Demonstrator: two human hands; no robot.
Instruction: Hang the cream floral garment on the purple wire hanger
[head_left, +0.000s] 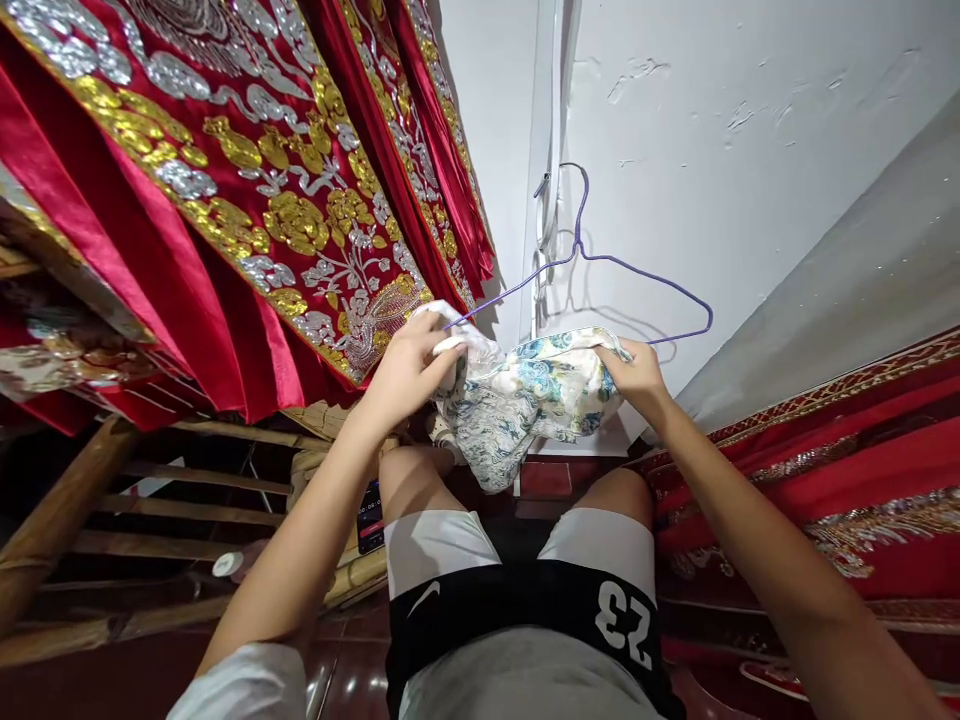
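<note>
Both my hands hold a white garment with a blue and yellow floral print (559, 375) stretched out in front of my knees; part of it hangs down in folds. My left hand (416, 365) pinches its pale left edge between thumb and fingers. On the opposite side, my right hand (637, 375) is closed on the upper right edge. A purple wire hanger (579, 245) hangs by its hook at a white strip (551, 120) against the wall. The hanger's left end passes down to the cloth by my left hand, and most of its bottom bar is hidden behind the garment.
Red cloth with gold and silver embroidery (296, 220) hangs at the left. More red, fringed cloth (885, 530) is on the right. A bamboo frame (187, 545) stands low at the left, with a phone (370, 520) and a white-capped bottle (229, 565) near it. A white wall (720, 130) rises ahead.
</note>
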